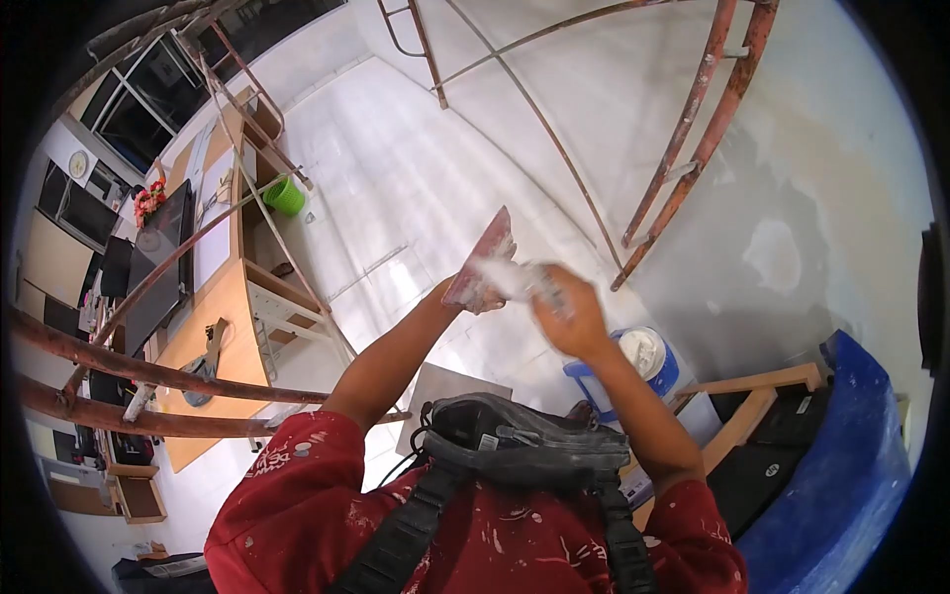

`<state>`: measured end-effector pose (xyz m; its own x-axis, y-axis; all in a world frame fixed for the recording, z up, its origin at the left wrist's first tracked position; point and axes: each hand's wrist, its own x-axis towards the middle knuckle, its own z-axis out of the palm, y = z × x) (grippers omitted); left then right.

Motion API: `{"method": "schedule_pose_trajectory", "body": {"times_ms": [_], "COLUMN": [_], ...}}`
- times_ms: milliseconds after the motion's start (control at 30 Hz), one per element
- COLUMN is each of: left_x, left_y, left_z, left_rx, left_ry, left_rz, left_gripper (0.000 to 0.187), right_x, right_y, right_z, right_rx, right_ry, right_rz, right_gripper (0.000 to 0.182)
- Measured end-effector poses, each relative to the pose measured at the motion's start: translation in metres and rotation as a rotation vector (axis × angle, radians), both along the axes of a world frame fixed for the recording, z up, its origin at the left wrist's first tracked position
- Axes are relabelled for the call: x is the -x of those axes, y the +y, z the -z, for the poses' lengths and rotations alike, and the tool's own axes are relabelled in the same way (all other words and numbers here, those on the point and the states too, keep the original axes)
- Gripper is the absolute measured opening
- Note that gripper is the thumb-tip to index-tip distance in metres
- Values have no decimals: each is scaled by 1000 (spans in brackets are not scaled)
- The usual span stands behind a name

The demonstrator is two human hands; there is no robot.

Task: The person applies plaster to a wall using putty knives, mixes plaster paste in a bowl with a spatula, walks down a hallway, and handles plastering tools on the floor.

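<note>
In front of my chest, my left hand (473,289) is wrapped round a flat reddish plastering blade (485,259) smeared with white paste. My right hand (571,309) is closed on the handle of a putty knife (529,284), whose pale blade is blurred by motion and meets or overlaps the reddish blade. Below my right forearm stands a blue and white bucket (670,374) with white paste (642,352) at its top.
Rusty scaffold frames stand at the left (178,374) and upper right (693,148). A wooden desk (188,436) and a green basket (284,196) are on the left. At the lower right are a wooden frame (742,433) and a blue sheet (841,475), beside a patched wall (772,247).
</note>
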<state>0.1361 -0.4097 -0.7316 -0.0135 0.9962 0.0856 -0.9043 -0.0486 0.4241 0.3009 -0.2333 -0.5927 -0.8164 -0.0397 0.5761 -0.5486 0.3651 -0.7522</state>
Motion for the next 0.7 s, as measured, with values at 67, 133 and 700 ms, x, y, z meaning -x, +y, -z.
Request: {"method": "schedule_pose_trajectory", "body": {"times_ms": [67, 133, 700], "left_x": [-6, -12, -21], "left_y": [-2, -3, -12], "left_z": [-15, -22, -64], "left_rx": [37, 83, 306], "left_ry": [-1, -6, 171], "left_rz": [-32, -47, -203], "left_gripper": [66, 66, 68], "right_x": [-2, 11, 46], "right_y": [-21, -24, -14], "right_z": [1, -5, -33], "right_rx": [-100, -264, -344], "right_ry": [70, 150, 155], "right_rz": [-242, -116, 155], "right_gripper": [32, 32, 34]}}
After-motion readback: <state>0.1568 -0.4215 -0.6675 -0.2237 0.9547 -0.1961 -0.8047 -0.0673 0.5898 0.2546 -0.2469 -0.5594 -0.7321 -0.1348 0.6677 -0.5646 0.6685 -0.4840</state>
